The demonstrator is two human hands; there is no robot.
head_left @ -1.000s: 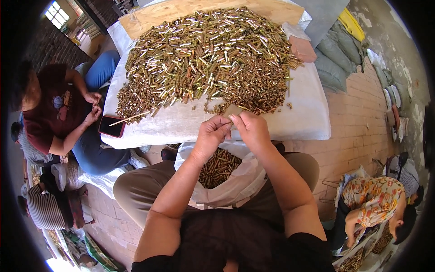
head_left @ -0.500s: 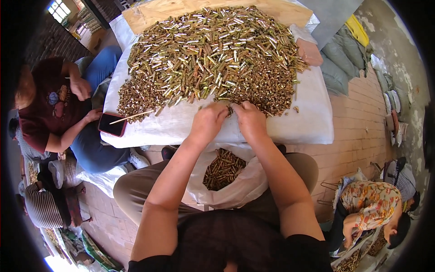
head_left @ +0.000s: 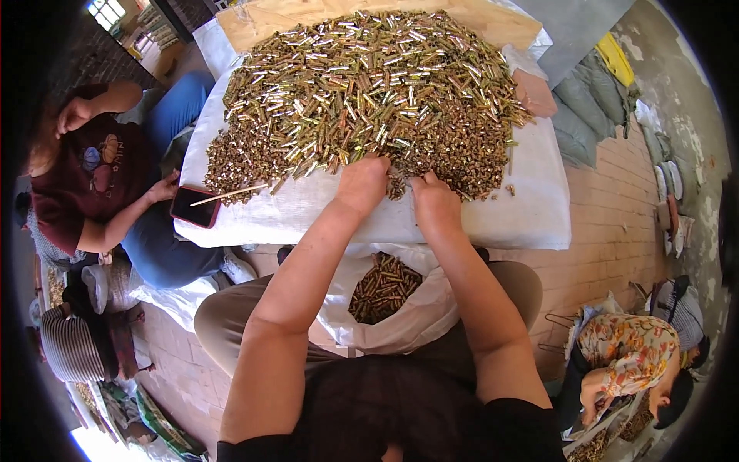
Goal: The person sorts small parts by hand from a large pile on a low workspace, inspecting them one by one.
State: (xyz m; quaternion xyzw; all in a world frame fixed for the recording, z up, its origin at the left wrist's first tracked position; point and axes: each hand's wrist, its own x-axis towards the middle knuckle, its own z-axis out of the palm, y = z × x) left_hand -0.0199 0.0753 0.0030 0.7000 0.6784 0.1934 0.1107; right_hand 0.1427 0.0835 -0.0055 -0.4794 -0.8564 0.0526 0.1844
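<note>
A wide heap of yellowish metal sleeves (head_left: 362, 85) covers the far part of the table. Along its near edge lie small nut-like metal pieces (head_left: 454, 158). My left hand (head_left: 362, 186) touches the heap's near edge with curled fingers, their tips hidden. My right hand (head_left: 436, 202) is just to its right, thumb and fingers pinched at the small pieces; what they hold is too small to make out. Between the hands sits a little cluster of small pieces (head_left: 396, 187). Below the table edge, between my knees, stands an open white sack (head_left: 339, 312) holding long metal pieces (head_left: 385, 289).
White sheeting (head_left: 516, 219) covers the table, with a wooden board (head_left: 269, 25) behind the heap. A phone (head_left: 194, 206) and a thin stick (head_left: 229, 194) lie at left. One person (head_left: 100, 169) sits left; another (head_left: 627, 350) bends at lower right. Grey-green sacks (head_left: 577, 108) stand right.
My left hand has moved up and right into the heap's edge; my right hand has shifted slightly down and right. The gap between them is wider. The person at left has raised one hand.
</note>
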